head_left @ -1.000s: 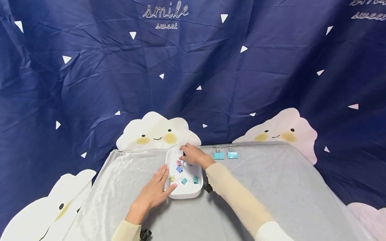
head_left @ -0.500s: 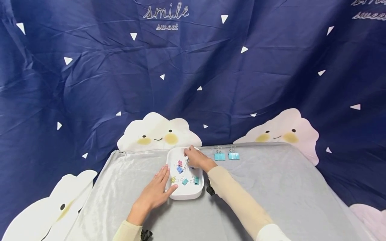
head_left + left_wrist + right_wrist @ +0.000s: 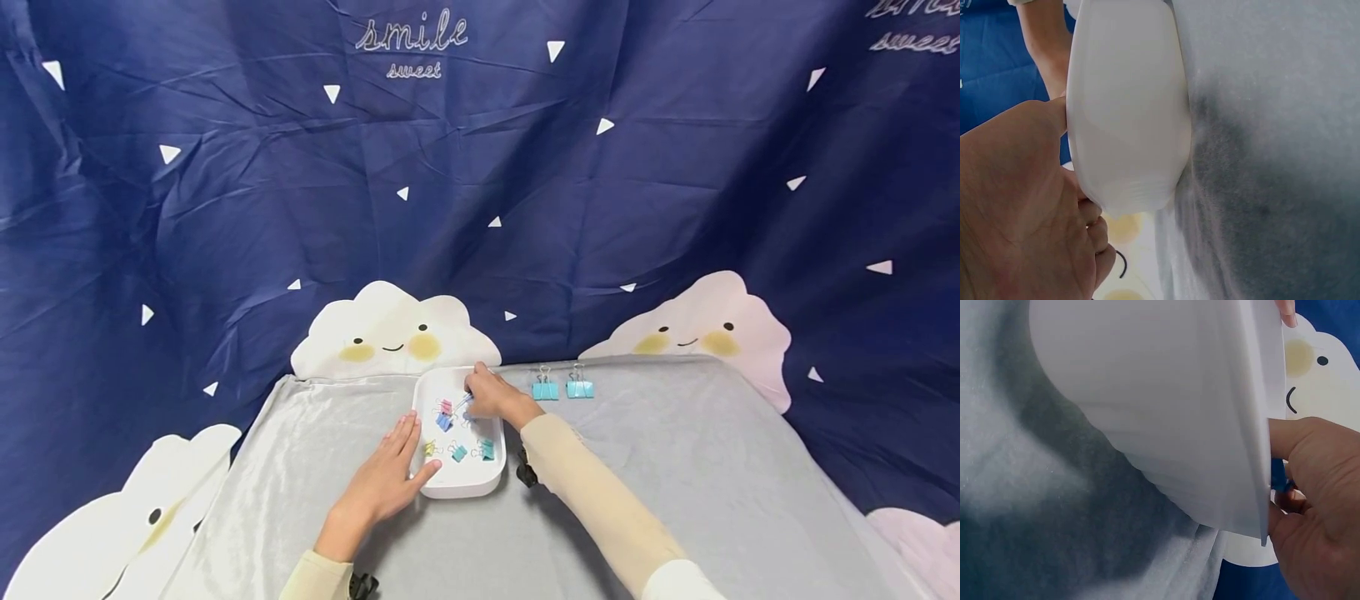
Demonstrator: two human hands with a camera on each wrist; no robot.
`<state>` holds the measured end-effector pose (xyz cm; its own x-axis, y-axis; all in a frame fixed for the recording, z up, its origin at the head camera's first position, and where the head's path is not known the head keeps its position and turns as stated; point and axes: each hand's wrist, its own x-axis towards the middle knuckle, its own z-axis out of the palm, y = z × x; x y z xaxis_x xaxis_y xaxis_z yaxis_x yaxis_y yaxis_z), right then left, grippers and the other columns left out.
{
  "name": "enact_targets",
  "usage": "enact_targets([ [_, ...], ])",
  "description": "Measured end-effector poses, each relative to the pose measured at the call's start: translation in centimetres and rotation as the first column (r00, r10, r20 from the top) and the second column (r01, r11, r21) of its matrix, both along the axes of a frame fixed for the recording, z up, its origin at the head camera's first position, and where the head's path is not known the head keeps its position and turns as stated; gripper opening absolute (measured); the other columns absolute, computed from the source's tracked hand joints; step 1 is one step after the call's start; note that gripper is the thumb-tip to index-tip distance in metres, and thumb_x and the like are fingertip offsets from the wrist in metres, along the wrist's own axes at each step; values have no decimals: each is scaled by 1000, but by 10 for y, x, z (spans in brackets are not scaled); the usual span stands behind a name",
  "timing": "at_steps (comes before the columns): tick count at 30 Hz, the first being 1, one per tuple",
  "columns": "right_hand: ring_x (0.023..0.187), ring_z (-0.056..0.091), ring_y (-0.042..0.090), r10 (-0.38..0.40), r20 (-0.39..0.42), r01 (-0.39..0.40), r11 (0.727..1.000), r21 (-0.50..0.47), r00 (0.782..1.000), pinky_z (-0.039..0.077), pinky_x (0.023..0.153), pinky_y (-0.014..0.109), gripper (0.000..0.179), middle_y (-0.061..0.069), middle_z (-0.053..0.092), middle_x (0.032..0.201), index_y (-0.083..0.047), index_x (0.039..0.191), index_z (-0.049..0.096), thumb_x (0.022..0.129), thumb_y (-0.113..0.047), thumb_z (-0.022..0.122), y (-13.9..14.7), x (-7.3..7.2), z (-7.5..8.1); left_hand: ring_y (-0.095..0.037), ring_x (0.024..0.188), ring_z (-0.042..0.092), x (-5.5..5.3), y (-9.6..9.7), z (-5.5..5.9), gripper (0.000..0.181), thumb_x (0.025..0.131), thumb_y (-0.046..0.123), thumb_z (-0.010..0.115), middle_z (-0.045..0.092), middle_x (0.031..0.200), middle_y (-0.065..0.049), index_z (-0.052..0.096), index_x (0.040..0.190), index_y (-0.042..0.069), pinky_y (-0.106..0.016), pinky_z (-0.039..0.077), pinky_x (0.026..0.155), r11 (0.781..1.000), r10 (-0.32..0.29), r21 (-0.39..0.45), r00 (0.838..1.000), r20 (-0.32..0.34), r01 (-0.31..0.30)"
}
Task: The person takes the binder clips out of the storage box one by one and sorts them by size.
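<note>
A white tray [image 3: 461, 487] holds several small binder clips. Inside it are a pink binder clip [image 3: 446, 407], a blue binder clip [image 3: 444, 422], a yellow binder clip [image 3: 430, 448], a teal binder clip [image 3: 458, 452] and a green binder clip [image 3: 487, 450]. My left hand [image 3: 386, 471] rests with fairly straight fingers along the tray's left rim. Over the far right part, my right hand [image 3: 491, 394] pinches another blue binder clip [image 3: 467, 402], its silver handle pointing down-left. In the right wrist view, the tray wall hides the right fingertips, with a bit of blue between the fingers.
Two larger turquoise binder clips, a left one [image 3: 545, 391] and a right one [image 3: 580, 389], stand right of the tray on the grey cloth [image 3: 675, 467]. Behind the table hangs a dark blue curtain [image 3: 480, 167] printed with clouds.
My right hand has shifted slightly right within the tray, and the silver handle of the clip it pinches has come into sight. The left hand has stayed on the rim.
</note>
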<state>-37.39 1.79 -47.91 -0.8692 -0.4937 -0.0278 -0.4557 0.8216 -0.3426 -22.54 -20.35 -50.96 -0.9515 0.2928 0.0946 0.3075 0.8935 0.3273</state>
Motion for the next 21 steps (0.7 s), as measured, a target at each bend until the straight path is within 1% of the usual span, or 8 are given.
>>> enact_targets([
  [3, 90, 56, 20, 6, 16, -5, 999, -52, 1000, 56, 83, 33, 37, 9, 44, 117, -5, 116, 62, 87, -8, 85, 2, 0, 0, -35, 166, 20, 0, 0, -1, 86, 109, 57, 49, 21, 178, -18, 28, 166, -3, -51, 23, 136, 1000, -1, -2, 1000, -2, 1],
  [5, 91, 55, 20, 19, 14, -17, 996, -88, 1000, 55, 82, 33, 44, 8, 44, 115, -6, 116, 56, 85, -5, 86, 4, -1, 0, -35, 166, 20, -1, 0, -1, 86, 109, 57, 49, 21, 177, -18, 28, 166, -4, -52, 23, 136, 1000, -2, 1, 1000, -3, 2],
  [7, 90, 55, 20, 28, -2, -28, 993, -117, 1000, 54, 80, 33, 49, 7, 48, 110, -8, 117, 50, 84, -4, 87, 5, -3, 0, -35, 166, 21, -1, 0, 0, 86, 109, 57, 49, 22, 177, -19, 29, 165, -4, -52, 24, 136, 1000, -3, 5, 1000, -8, 3],
  [10, 85, 56, 19, 34, -28, -37, 989, -141, 999, 53, 74, 31, 54, 4, 56, 100, -12, 120, 44, 86, -8, 87, 6, -6, 1, -36, 166, 21, 0, 0, 0, 86, 109, 57, 50, 21, 177, -19, 29, 165, -5, -52, 24, 136, 1000, -5, 8, 1000, -6, 6],
  [13, 82, 58, 18, 49, -51, -57, 985, -165, 997, 54, 73, 31, 54, 4, 62, 95, -15, 122, 42, 89, -11, 85, 8, -6, 0, -36, 166, 21, -1, -1, -1, 86, 109, 57, 50, 21, 177, -19, 29, 165, -5, -52, 24, 136, 1000, -5, 3, 1000, -3, 5],
  [16, 85, 61, 20, 80, -82, -94, 977, -193, 993, 56, 79, 35, 52, 7, 67, 101, -16, 123, 45, 90, -7, 84, 9, -7, 0, -36, 166, 21, -1, -1, -3, 86, 108, 57, 50, 21, 177, -19, 29, 165, -4, -52, 24, 136, 1000, -4, 0, 1000, -1, 4],
  [19, 90, 61, 21, 90, -79, -106, 967, -231, 993, 57, 85, 38, 51, 9, 67, 105, -13, 121, 46, 88, -4, 85, 11, -8, 0, -36, 166, 21, -1, -1, -3, 87, 108, 58, 49, 21, 177, -19, 30, 165, -4, -52, 24, 136, 1000, -4, 7, 1000, -5, 4],
  [21, 91, 59, 20, 75, -59, -87, 964, -253, 995, 56, 85, 36, 52, 7, 64, 102, -11, 119, 47, 87, -6, 87, 12, -9, 0, -36, 166, 21, -1, -1, -3, 87, 108, 58, 49, 21, 177, -19, 29, 165, -4, -52, 24, 136, 1000, -4, 8, 1000, -3, 4],
])
